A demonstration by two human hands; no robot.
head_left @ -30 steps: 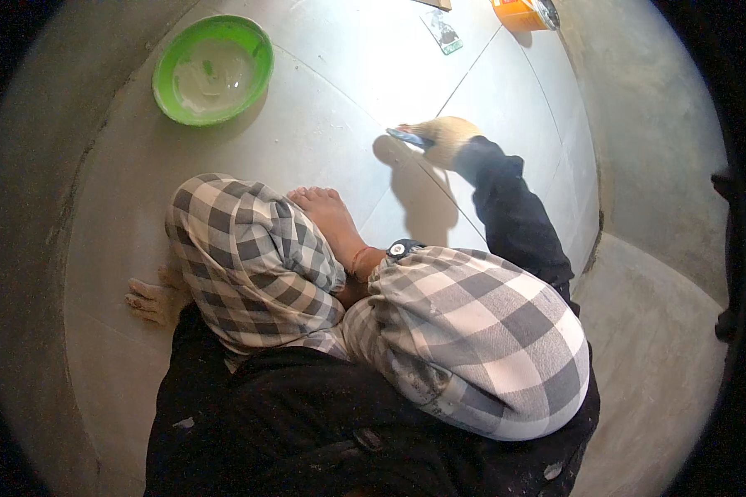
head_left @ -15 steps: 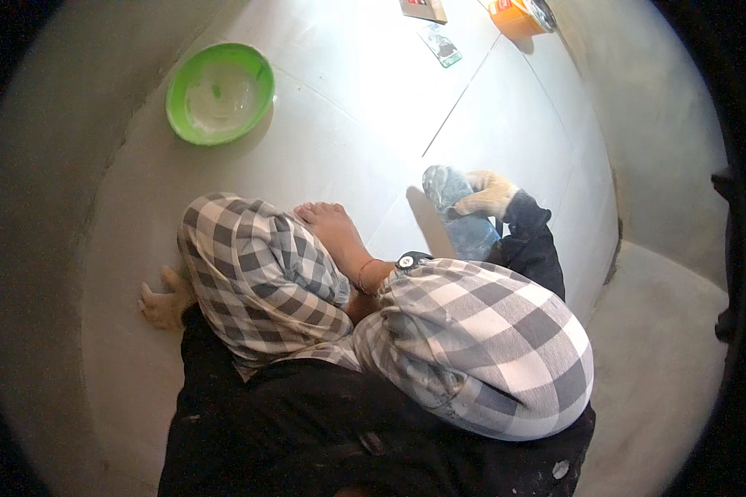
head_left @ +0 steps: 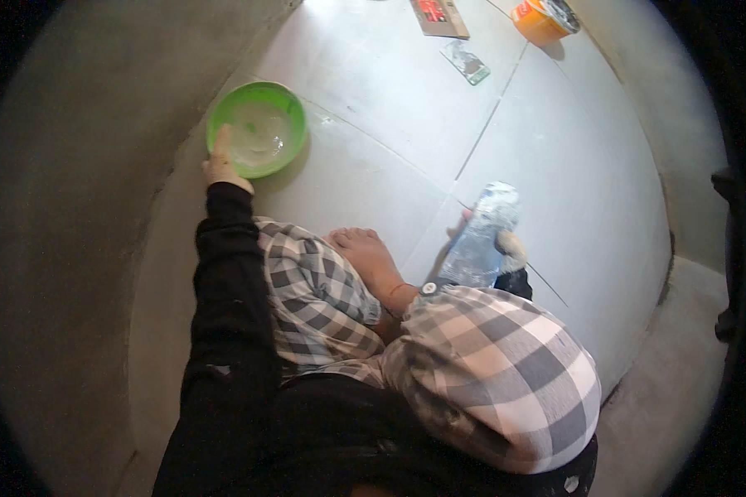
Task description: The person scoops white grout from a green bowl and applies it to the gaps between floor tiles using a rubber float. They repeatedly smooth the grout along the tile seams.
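Note:
My left hand (head_left: 224,161) grips the near left rim of a green bowl (head_left: 294,103), one digit over its inside edge. Whitish, wet-looking paste lies in the bowl. In my right hand (head_left: 512,248) is a long, flat, bluish plastering trowel (head_left: 475,248), its broad face turned up and smeared with white paste toward the far end. The fingers wrap behind it, with a fingertip showing at its left edge. Its handle is hidden. The trowel is just beyond my right knee, and its near end is out of sight behind my leg.
My bare foot (head_left: 369,257) rests on the pale tiled floor (head_left: 373,182) between bowl and trowel. Farther off lie a small card-like packet (head_left: 465,63), a brown piece of cardboard (head_left: 441,18) and an orange tub (head_left: 543,22). Grey walls (head_left: 141,99) stand close on both sides.
My left hand has gone from the floor beside my left knee to the bowl's rim. My right hand has turned the trowel over, so its paste-smeared face shows. The view has shifted.

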